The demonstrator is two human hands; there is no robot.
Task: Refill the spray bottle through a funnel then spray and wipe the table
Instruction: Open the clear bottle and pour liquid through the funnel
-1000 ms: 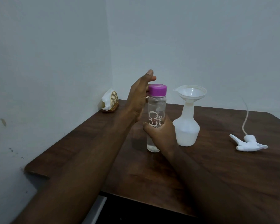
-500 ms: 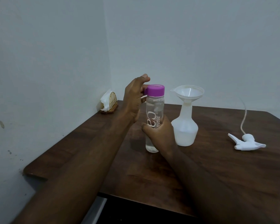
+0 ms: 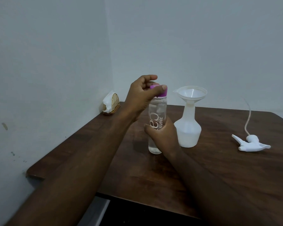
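A clear water bottle (image 3: 157, 111) with white lettering stands upright on the dark wooden table (image 3: 219, 168). My right hand (image 3: 163, 134) grips its lower body. My left hand (image 3: 142, 93) is closed around its purple cap (image 3: 162, 93), thumb across the front. Just right of it stands the white spray bottle (image 3: 189, 132), partly filled, with a white funnel (image 3: 192, 93) seated in its neck. The white trigger spray head (image 3: 252, 144) lies on the table further right, its dip tube (image 3: 248, 118) curving up behind it.
A small wicker holder with white tissues (image 3: 110, 103) sits in the far left corner against the wall. Pale walls close the table on the left and back. The table's front edge (image 3: 137, 198) runs below my forearms.
My left hand moved from beside the bottle onto the purple cap and closed around it. My right hand kept its hold on the bottle body.
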